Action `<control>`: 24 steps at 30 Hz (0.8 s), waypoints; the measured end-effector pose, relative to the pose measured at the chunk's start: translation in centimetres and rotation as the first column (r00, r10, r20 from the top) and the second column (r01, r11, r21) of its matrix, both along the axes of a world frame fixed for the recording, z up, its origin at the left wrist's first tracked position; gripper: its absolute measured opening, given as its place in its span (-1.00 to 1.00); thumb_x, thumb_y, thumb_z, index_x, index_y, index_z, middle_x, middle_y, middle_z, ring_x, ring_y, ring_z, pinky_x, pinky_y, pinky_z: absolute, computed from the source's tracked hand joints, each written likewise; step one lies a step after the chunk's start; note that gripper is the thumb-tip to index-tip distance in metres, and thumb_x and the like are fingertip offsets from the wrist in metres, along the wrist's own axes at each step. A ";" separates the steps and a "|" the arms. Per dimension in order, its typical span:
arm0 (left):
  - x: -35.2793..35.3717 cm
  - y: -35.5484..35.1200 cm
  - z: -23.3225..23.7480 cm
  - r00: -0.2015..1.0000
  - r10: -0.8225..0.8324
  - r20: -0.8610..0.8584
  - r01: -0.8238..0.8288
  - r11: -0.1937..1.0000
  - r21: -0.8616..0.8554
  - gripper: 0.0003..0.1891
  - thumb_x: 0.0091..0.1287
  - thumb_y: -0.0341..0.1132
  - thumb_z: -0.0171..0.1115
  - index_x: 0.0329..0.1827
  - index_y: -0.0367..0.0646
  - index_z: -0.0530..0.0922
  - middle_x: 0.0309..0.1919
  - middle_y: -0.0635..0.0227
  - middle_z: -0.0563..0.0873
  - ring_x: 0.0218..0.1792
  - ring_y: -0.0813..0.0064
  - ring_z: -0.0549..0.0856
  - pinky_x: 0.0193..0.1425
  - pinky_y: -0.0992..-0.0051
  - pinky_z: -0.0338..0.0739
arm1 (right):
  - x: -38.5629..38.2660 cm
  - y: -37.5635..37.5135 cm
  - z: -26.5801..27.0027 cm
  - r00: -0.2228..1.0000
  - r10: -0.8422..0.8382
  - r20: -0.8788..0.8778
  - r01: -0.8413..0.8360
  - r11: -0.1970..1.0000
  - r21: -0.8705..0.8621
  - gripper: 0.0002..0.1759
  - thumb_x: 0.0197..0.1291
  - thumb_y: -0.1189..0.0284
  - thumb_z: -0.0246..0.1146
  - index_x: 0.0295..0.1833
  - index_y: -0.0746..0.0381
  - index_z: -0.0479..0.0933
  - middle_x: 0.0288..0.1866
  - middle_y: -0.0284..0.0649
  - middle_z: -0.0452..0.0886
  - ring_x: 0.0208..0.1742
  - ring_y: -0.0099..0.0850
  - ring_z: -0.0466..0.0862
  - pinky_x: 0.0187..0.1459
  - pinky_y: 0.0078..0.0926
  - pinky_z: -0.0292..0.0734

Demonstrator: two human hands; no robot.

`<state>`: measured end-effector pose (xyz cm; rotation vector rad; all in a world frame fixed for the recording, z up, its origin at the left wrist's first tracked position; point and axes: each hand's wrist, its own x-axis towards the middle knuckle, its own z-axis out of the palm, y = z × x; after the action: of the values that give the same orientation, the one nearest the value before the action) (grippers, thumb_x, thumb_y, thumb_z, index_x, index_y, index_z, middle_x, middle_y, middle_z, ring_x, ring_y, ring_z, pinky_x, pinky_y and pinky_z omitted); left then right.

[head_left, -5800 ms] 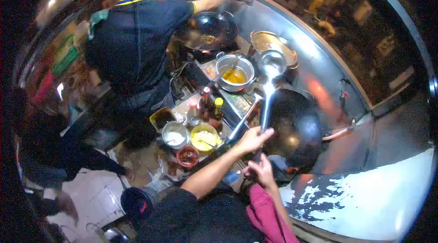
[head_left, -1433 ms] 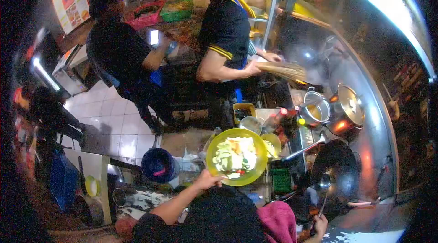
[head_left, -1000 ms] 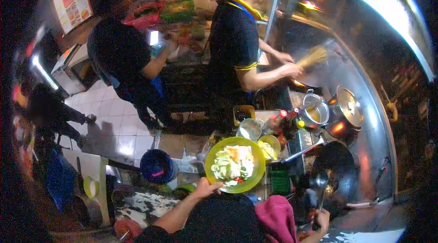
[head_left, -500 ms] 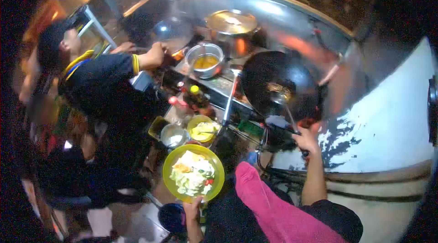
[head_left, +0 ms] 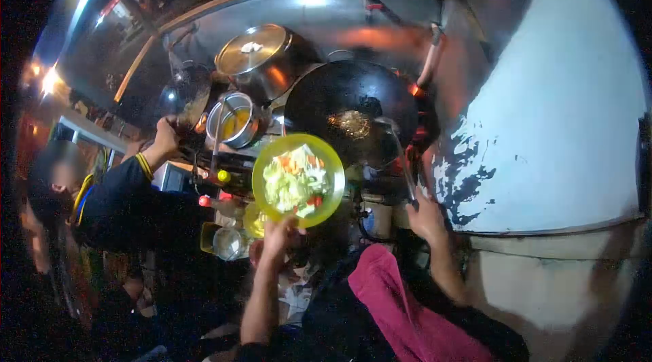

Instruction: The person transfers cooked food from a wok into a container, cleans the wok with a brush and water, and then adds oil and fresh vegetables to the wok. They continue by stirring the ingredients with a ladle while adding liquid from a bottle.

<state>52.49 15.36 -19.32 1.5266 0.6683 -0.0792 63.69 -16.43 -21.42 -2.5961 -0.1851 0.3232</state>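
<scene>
My left hand (head_left: 278,236) grips the near rim of a yellow-green plate (head_left: 337,192), holding it up by the wok's near-left edge. Chopped pale green vegetables (head_left: 288,185) with white, orange and red pieces lie on the plate. In my right hand (head_left: 428,218) is the handle of a long metal ladle (head_left: 409,170). Its head rests inside the right part of the large black wok (head_left: 316,94) and is hard to make out. Browned bits in oil (head_left: 350,124) glisten at the wok's bottom.
A lidded steel pot (head_left: 275,77) stands behind the wok. Left of it is a smaller pot with yellow liquid (head_left: 238,121). A co-worker's arm (head_left: 153,151) reaches over the stove at left. Containers (head_left: 227,243) and bottles sit below the plate. A white panel (head_left: 543,124) borders the right.
My left hand has raised the plate forward, close to the wok. The ladle has moved from the wok's middle toward its right side. The view has shifted, too.
</scene>
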 end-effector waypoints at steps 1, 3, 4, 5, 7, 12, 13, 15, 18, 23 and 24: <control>2.8 0.1 -0.2 0.999 -0.026 0.048 0.026 1.000 -0.005 -0.68 0.28 -0.23 0.04 -0.23 -0.38 0.54 -0.52 0.24 0.66 -0.54 0.50 0.62 -0.43 0.54 0.47 | -0.1 -0.4 1.1 0.990 -0.038 -0.136 0.040 0.999 0.009 -0.37 0.11 0.31 0.12 0.29 0.29 0.21 -0.17 0.21 0.54 -0.09 0.10 0.54 -0.04 -0.10 0.41; 8.2 1.1 -3.3 0.977 -0.071 0.201 0.050 0.993 0.105 -0.67 0.29 -0.22 0.05 -0.22 -0.40 0.53 -0.49 0.15 0.67 -0.51 0.43 0.65 -0.39 0.45 0.50 | -1.0 -1.2 1.9 0.983 -0.041 -0.181 0.045 0.999 0.018 -0.37 0.10 0.30 0.13 0.30 0.26 0.21 -0.19 0.22 0.54 -0.11 0.10 0.55 -0.07 -0.10 0.42; 10.8 1.5 -4.1 0.978 -0.065 0.198 0.023 0.978 0.206 -0.67 0.28 -0.21 0.08 -0.22 -0.41 0.53 -0.48 0.09 0.66 -0.49 0.36 0.66 -0.34 0.38 0.52 | -1.5 -1.6 1.9 0.973 -0.034 -0.226 0.042 0.999 0.030 -0.36 0.10 0.29 0.14 0.30 0.24 0.21 -0.21 0.23 0.54 -0.13 0.10 0.55 -0.11 -0.10 0.44; 13.3 1.7 -4.8 0.978 -0.132 0.164 0.049 0.901 0.432 -0.66 0.25 -0.23 0.12 -0.13 -0.39 0.49 -0.45 0.00 0.65 -0.45 0.23 0.66 -0.30 0.31 0.52 | -2.1 -2.4 0.4 0.986 0.004 -0.164 0.005 0.998 0.057 -0.35 0.09 0.29 0.16 0.30 0.26 0.20 -0.25 0.21 0.55 -0.18 0.09 0.57 -0.14 -0.12 0.45; 17.2 2.3 -7.3 0.971 -0.204 0.127 0.079 0.770 0.634 -0.63 0.22 -0.25 0.16 -0.04 -0.38 0.44 -0.43 -0.09 0.64 -0.42 0.10 0.66 -0.25 0.24 0.52 | -3.1 -2.5 2.0 0.977 -0.001 -0.212 0.023 0.995 0.098 -0.39 0.10 0.31 0.17 0.28 0.25 0.25 -0.29 0.21 0.55 -0.25 0.05 0.60 -0.18 -0.13 0.48; 22.8 0.1 -9.3 0.959 -0.200 -0.203 0.249 0.243 0.937 -0.28 0.21 -0.33 0.00 0.39 -0.23 -0.14 -0.31 -0.06 0.64 -0.39 0.01 0.66 -0.33 0.15 0.54 | -5.3 -2.7 3.8 0.979 0.018 -0.205 0.018 0.984 0.174 -0.40 0.10 0.32 0.17 0.28 0.24 0.25 -0.23 0.22 0.54 -0.16 0.07 0.58 -0.12 -0.13 0.47; 23.3 0.4 -11.0 0.931 -0.229 -0.283 0.323 0.160 0.933 -0.31 0.26 -0.34 -0.06 0.40 -0.21 -0.17 -0.32 -0.03 0.66 -0.37 0.06 0.68 -0.32 0.14 0.54 | -5.8 -2.9 4.2 0.952 -0.023 -0.306 0.064 0.990 0.126 -0.41 0.10 0.32 0.17 0.28 0.21 0.26 -0.18 0.19 0.54 -0.13 0.05 0.57 -0.08 -0.15 0.46; 24.0 0.3 -11.9 0.888 -0.249 -0.385 0.426 0.135 0.895 -0.32 0.28 -0.35 -0.08 0.40 -0.21 -0.18 -0.31 -0.03 0.66 -0.36 0.07 0.68 -0.31 0.14 0.54 | -6.5 -3.4 4.0 0.959 -0.041 -0.281 0.083 0.987 0.141 -0.41 0.10 0.32 0.18 0.28 0.19 0.27 -0.16 0.18 0.54 -0.13 0.04 0.57 -0.08 -0.17 0.46; 24.8 -0.3 -11.3 0.842 -0.240 -0.483 0.527 0.175 0.832 -0.34 0.27 -0.34 -0.07 0.40 -0.21 -0.14 -0.26 -0.05 0.65 -0.29 0.07 0.68 -0.26 0.15 0.55 | -6.8 -4.1 3.6 0.971 -0.036 -0.238 0.072 0.987 0.147 -0.41 0.09 0.35 0.19 0.28 0.15 0.28 -0.15 0.15 0.55 -0.12 0.02 0.57 -0.07 -0.21 0.45; 23.3 0.3 -5.6 0.980 -0.105 -0.168 0.195 0.386 0.902 -0.30 0.13 -0.33 0.08 0.33 -0.32 0.01 -0.35 -0.09 0.64 -0.33 -0.04 0.65 -0.23 0.11 0.52 | -5.0 -4.4 2.2 0.979 0.062 -0.194 -0.038 0.991 0.126 -0.39 0.05 0.39 0.22 0.28 0.16 0.27 -0.14 0.16 0.54 -0.11 0.06 0.55 -0.08 -0.19 0.45; 22.2 0.8 -4.6 0.984 -0.135 -0.117 0.160 0.376 0.913 -0.32 0.14 -0.32 0.08 0.32 -0.34 0.04 -0.38 -0.11 0.63 -0.35 -0.05 0.64 -0.25 0.09 0.52 | -3.8 -3.7 2.9 0.974 0.080 -0.211 -0.066 0.995 0.076 -0.38 0.04 0.40 0.22 0.27 0.16 0.28 -0.13 0.18 0.54 -0.11 0.07 0.55 -0.06 -0.18 0.45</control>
<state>74.68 16.18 -23.92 2.7139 0.6022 0.1897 59.88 -20.13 -18.55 -2.4698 -0.2120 0.6084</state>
